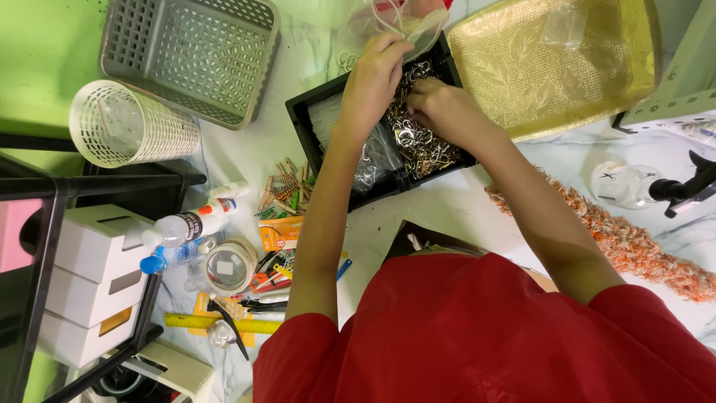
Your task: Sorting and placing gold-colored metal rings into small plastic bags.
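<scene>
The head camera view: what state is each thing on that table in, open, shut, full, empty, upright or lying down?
Clear plastic bag: open, held up by the left hand.
Black tray: holds metal clasps, right hand in them.
Grey basket: empty, upright.
White mesh cup: lying on its side.
Water bottle: capped, lying down.
Gold tray: almost bare.

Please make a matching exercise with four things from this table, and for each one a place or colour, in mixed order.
Things:
1. left hand
2. right hand
3. grey basket
4. gold tray

Descriptions:
a. empty, at the top left
b. pinches a clear plastic bag
c. right of the black tray
d. among metal clasps

Pairs: 1-b, 2-d, 3-a, 4-c
</scene>
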